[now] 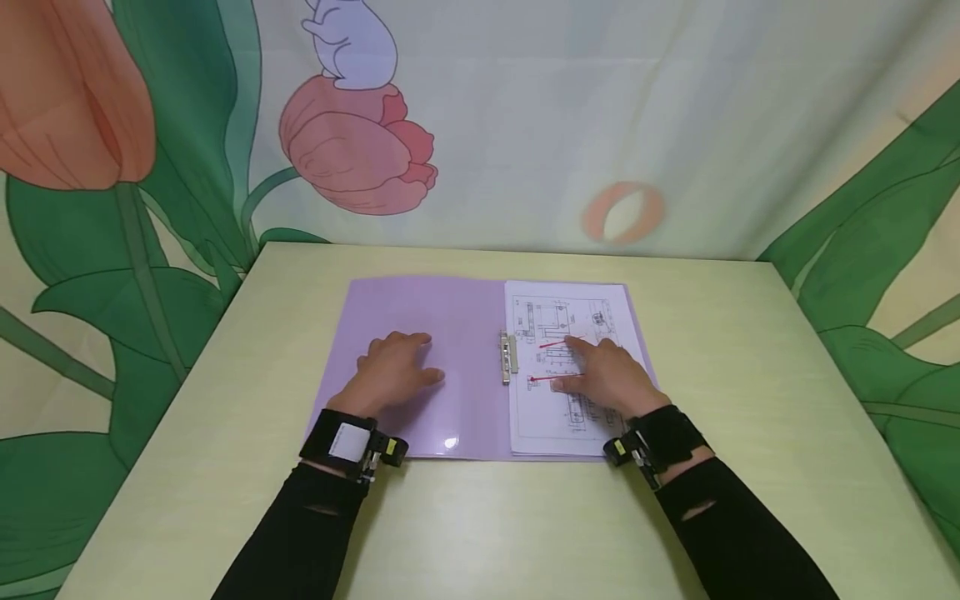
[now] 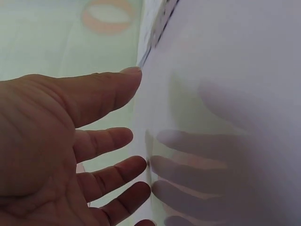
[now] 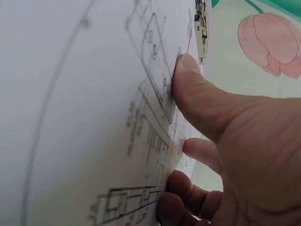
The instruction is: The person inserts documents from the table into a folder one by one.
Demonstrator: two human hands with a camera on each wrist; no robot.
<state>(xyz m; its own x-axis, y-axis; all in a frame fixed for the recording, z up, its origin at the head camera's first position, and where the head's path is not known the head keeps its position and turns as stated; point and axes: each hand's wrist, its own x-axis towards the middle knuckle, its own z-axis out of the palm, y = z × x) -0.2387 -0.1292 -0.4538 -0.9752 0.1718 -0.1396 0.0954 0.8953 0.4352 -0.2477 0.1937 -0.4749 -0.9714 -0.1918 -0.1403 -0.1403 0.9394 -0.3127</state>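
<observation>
A purple folder (image 1: 467,358) lies opened flat on the table. On its right side sits a stack of white sheets (image 1: 528,425), the top one printed with technical line drawings and red arrows. A metal clip (image 1: 508,357) is at the sheets' left edge by the spine. My left hand (image 1: 386,375) rests its fingertips on the bare inner cover, thumb apart and nothing in its grasp. My right hand (image 1: 613,379) touches the drawing with thumb and fingers spread. In the right wrist view, the thumb (image 3: 190,80) lies against the paper.
The pale table (image 1: 480,533) extends around the folder on all sides. Behind its far edge hangs a curtain (image 1: 525,150) printed with large flowers and leaves. Black bands with small cameras (image 1: 393,450) sit on both wrists.
</observation>
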